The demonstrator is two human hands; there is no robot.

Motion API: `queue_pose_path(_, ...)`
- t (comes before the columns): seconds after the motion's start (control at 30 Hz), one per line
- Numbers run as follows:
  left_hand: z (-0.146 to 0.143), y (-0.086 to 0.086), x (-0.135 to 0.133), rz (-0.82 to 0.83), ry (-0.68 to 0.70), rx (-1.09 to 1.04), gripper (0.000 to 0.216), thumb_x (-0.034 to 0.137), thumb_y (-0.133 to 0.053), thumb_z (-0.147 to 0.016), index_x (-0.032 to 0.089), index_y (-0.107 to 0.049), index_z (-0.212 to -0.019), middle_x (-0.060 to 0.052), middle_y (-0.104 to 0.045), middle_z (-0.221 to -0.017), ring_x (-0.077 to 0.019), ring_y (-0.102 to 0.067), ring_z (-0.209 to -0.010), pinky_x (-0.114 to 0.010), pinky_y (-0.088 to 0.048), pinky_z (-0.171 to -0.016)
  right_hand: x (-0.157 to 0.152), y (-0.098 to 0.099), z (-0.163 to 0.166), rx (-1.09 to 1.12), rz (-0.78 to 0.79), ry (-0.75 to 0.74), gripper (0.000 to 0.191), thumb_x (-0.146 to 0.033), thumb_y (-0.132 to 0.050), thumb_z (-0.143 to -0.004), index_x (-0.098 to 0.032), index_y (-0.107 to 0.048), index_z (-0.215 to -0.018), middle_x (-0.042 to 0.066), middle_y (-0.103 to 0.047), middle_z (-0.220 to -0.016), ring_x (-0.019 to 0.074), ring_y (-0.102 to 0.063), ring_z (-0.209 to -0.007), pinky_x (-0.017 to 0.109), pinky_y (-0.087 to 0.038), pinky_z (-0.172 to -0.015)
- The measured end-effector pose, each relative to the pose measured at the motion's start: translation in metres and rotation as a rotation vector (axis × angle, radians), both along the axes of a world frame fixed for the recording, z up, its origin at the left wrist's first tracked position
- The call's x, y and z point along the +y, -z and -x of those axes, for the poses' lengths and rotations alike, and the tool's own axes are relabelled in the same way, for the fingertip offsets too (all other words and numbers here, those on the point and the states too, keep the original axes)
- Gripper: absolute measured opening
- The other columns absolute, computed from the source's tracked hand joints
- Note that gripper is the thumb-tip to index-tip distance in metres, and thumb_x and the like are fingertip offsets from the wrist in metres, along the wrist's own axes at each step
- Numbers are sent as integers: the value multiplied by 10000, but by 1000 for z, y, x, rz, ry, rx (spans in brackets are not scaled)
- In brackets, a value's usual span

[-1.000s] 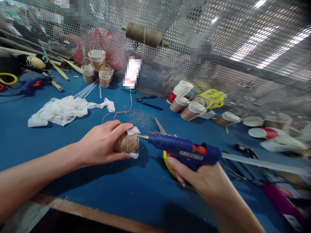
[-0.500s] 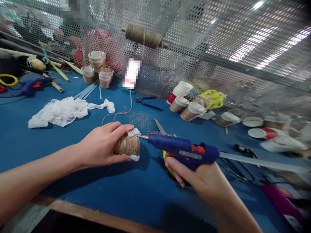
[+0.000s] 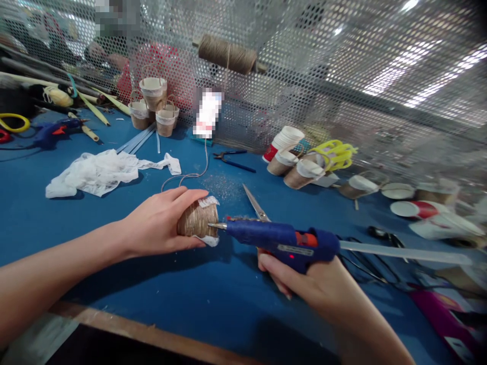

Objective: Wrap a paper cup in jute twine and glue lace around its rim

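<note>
My left hand is closed round a twine-wrapped cup lying on its side, its white lace trim showing along the right end. In my right hand is a blue hot glue gun, gripped by its handle, with a long clear glue stick out of its back. The metal nozzle is at the twine surface, between the lace edges; whether it touches cannot be made out. Behind the gun lie scissors, blades pointing away, handles mostly hidden by the gun and my hand.
White lace is heaped at the left, near a second glue gun. Pliers and a phone are toward the back. Small finished baskets stand back left; paper cups are at right. A twine spool hangs on the mesh.
The glue gun's nozzle has moved down and slightly left, from near the upper lace to the middle of the twine. My left hand keeps its hold on the cup.
</note>
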State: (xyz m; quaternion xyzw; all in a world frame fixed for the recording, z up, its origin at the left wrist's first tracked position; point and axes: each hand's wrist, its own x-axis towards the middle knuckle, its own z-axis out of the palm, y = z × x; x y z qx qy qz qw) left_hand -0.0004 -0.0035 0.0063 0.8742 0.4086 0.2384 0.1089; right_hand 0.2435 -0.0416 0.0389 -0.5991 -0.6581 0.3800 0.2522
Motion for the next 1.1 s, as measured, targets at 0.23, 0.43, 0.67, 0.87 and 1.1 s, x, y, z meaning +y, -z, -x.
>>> queue_pose_path(0.23, 0, -1, -3, -4, 10, 50, 670, 431, -623, -724, 140, -363, -1269, -149, -572, -1137, -266, -582, -986, -375, -484, -799, 2, -1, -2, 23, -8, -11, 253, -412, -551, -775, -188, -579, -659, -41, -470, -422, 95, -422, -379, 230, -389, -400)
queue_pose_path(0.43, -3, -1, -3, 75, 24, -37, 722, 434, -668, -674, 136, -381, -1266, -142, -576, -1151, -259, -590, -995, -363, -478, -828, 2, -2, 1, 11, 6, -32, 219, -370, -544, -768, -178, -569, -664, -41, -468, -426, 87, -413, -385, 221, -373, -395)
queue_pose_path(0.67, -2, -8, 0, 268, 23, -174, 697, 452, -678, -649, 139, -431, -1221, -73, -649, -948, -221, -629, -837, -322, -489, -724, -1, -1, -2, -22, 32, -39, 221, -378, -565, -753, -191, -539, -636, -61, -443, -391, 77, -397, -357, 211, -348, -382)
queue_pose_path(0.87, 0, -7, 1, 308, 25, -205, 717, 457, -690, -646, 139, -419, -1228, -63, -645, -930, -211, -624, -826, -313, -481, -713, -3, -6, -3, -29, -2, -31, 207, -383, -591, -738, -212, -532, -638, -54, -459, -410, 90, -406, -366, 219, -371, -391)
queue_pose_path(1.1, -1, -6, 1, 308, 24, -209, 721, 445, -701, -639, 137, -417, -1225, -59, -646, -920, -208, -623, -823, -315, -481, -719, -3, -5, -6, -44, -30, -35, 248, -394, -584, -750, -218, -514, -591, -46, -454, -393, 94, -410, -357, 225, -372, -388)
